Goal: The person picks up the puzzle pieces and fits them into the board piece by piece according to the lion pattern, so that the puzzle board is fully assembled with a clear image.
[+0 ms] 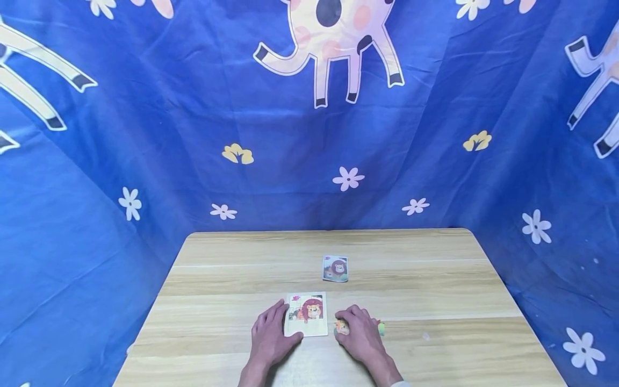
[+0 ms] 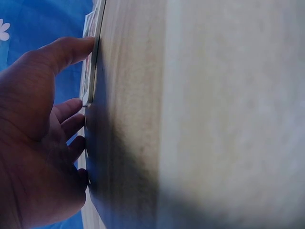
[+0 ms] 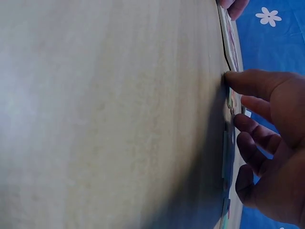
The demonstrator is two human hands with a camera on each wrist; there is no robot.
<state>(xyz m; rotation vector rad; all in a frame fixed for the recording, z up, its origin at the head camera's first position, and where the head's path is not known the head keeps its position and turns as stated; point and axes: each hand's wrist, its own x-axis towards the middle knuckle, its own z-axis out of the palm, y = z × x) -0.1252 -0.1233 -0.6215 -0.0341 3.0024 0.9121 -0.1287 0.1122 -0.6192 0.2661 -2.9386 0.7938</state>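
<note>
A white-framed jigsaw board (image 1: 307,327) lies flat on the table, a maned lion picture in its upper part and bare cream below. My left hand (image 1: 273,334) rests at its lower left corner, thumb on the near edge and relaxed fingers along the left side. In the left wrist view the thumb (image 2: 76,50) presses the board's edge. Just right of the board, my right hand (image 1: 360,333) pinches a colourful puzzle piece (image 1: 341,327) between thumb and index finger, low over the table. Its other fingers (image 3: 252,152) curl loosely and partly cover more pieces.
Behind the board lies a small lion picture card (image 1: 336,269). Another green and red piece (image 1: 381,327) shows past the right hand. The wooden table (image 1: 217,279) meets a blue patterned cloth (image 1: 309,140) at its back and sides.
</note>
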